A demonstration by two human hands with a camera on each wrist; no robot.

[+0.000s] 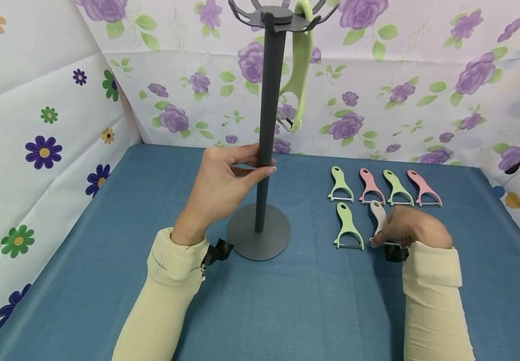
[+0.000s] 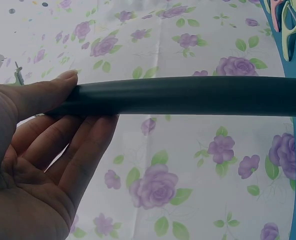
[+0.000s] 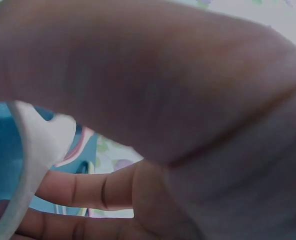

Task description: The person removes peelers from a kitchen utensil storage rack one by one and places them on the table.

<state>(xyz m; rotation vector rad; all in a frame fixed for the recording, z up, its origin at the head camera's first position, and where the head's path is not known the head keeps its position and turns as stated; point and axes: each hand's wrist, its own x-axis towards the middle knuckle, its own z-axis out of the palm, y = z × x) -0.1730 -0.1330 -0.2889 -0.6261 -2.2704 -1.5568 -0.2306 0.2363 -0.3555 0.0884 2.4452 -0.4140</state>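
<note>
A dark grey stand rises from a round base [image 1: 258,231] on the blue cloth. My left hand [image 1: 262,159] grips its pole [image 1: 266,100] at mid height, thumb on one side and fingers on the other. The left wrist view shows the same grip on the pole [image 2: 198,95]. A green peeler [image 1: 299,70] hangs from a hook at the stand's top. My right hand [image 1: 383,239] pinches the blade end of a white peeler [image 1: 378,215] lying on the cloth. The white peeler [image 3: 38,145] shows between thumb and fingers [image 3: 88,190] in the right wrist view.
Several peelers lie right of the stand: a back row of green [image 1: 340,185], pink [image 1: 370,186], green [image 1: 397,188] and pink [image 1: 423,189], with another green one [image 1: 348,228] in front. Floral cloth walls [image 1: 422,100] enclose the blue table [image 1: 287,311].
</note>
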